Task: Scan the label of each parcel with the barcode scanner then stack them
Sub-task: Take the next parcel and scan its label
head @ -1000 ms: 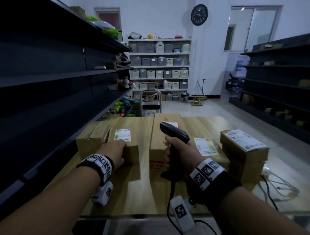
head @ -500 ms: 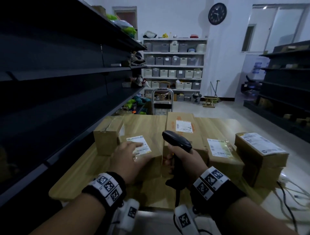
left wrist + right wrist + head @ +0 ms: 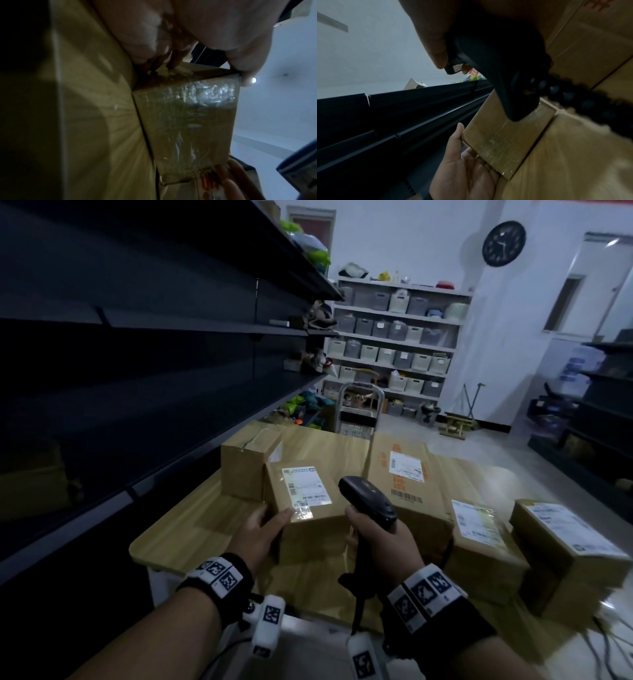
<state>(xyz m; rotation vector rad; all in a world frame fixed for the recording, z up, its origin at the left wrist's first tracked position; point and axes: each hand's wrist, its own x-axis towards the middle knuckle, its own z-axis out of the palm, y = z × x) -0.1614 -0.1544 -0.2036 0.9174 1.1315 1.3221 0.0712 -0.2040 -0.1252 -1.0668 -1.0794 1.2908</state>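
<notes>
My left hand (image 3: 265,530) grips the near left corner of a small brown parcel (image 3: 308,518), thumb on its taped top beside the white label (image 3: 306,486). The parcel is tilted, its near end raised off the wooden table (image 3: 191,529). In the left wrist view the thumb (image 3: 243,56) presses the parcel (image 3: 185,116) at its upper edge. My right hand (image 3: 376,542) grips the black barcode scanner (image 3: 368,501), whose head sits just right of the label. The right wrist view shows the scanner (image 3: 501,70) above the parcel (image 3: 505,139) and my left hand (image 3: 464,169).
Another box (image 3: 246,463) stands behind the held parcel. A large flat carton (image 3: 404,474) lies mid-table, a labelled parcel (image 3: 479,539) to its right, and two stacked parcels (image 3: 565,546) at the far right. Dark shelving (image 3: 137,371) runs along the left. Cables (image 3: 609,642) trail on the floor.
My left hand has drawn the small parcel nearer and tipped its label upward, shifting from resting on top to gripping its corner. The scanner stays in my right hand, close beside the label.
</notes>
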